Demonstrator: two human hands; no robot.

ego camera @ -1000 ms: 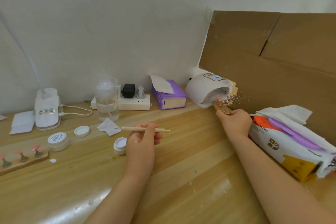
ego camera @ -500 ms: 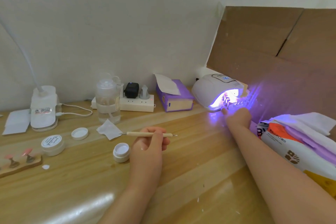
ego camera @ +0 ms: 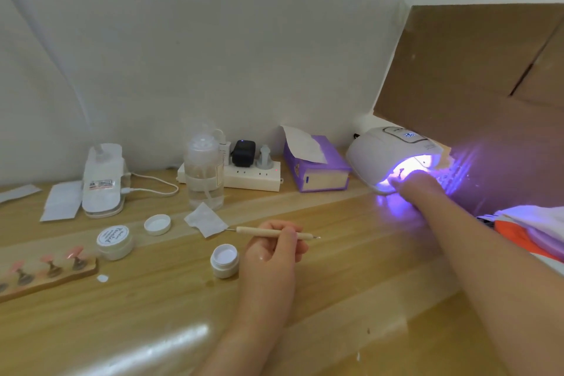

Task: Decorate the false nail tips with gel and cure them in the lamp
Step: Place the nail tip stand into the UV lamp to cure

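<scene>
Two hands: left hand point(ego camera: 268, 256) pinches thin wooden dotting stick point(ego camera: 271, 232), light/stiff; right hand point(ego camera: 422, 185) at glowing white curing lamp point(ego camera: 384, 152), desk's far-right corner, grip unclear.

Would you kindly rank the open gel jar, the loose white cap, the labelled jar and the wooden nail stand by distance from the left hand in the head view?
From the left hand, which holds the dotting tool:
1. Open gel jar, just left of the hand.
2. Loose white cap, farther left and back.
3. Labelled jar, left of the cap.
4. Wooden nail stand, at the far left edge.
</scene>
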